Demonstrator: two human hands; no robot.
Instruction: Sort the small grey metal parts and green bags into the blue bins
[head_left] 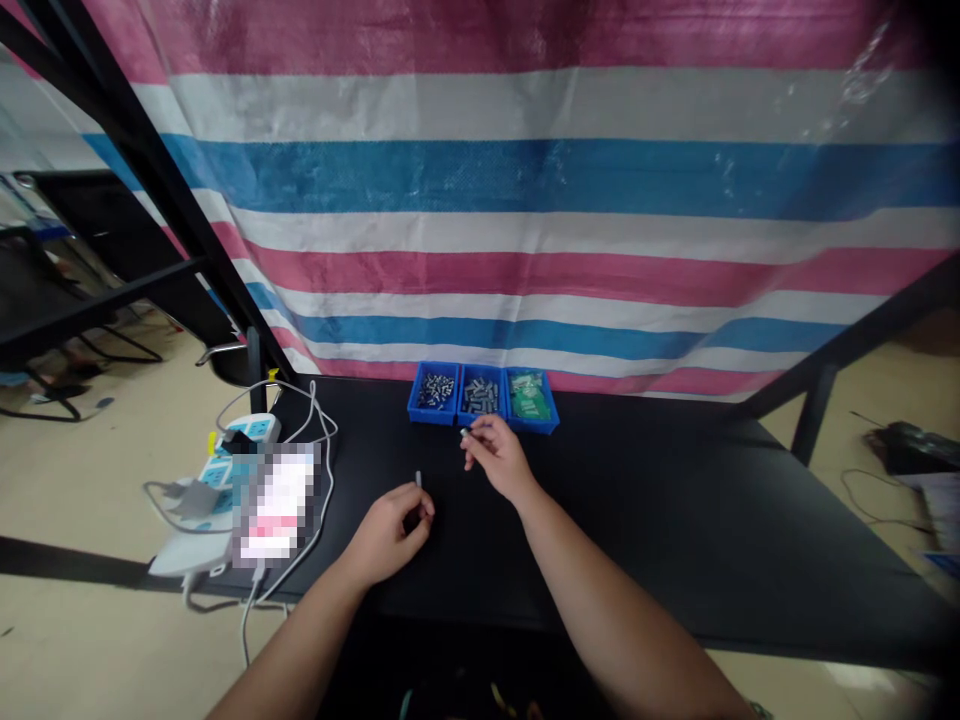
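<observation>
My left hand [394, 530] is closed low over the black tabletop, with a small grey cylindrical piece [418, 479] sticking up from its fingers. To its right and farther forward, my right hand [501, 458] pinches a tiny shiny piece [465, 433] between thumb and fingertips; its exact kind is too small to make out. Just beyond the right hand, three blue bins stand in a row. Small silvery metal parts fill the left bin [431, 417], grey cylindrical pieces like the left hand's lie in the middle bin [472, 419], and green and pale pieces in the right bin [535, 427].
On the table's left side lies a white power strip [176, 555] with plugs and looping white cables [327, 480]. A phone-like device with a blurred screen [281, 505] rests against it. A striped plastic sheet [480, 180] hangs behind the black table [660, 520], between dark frame posts.
</observation>
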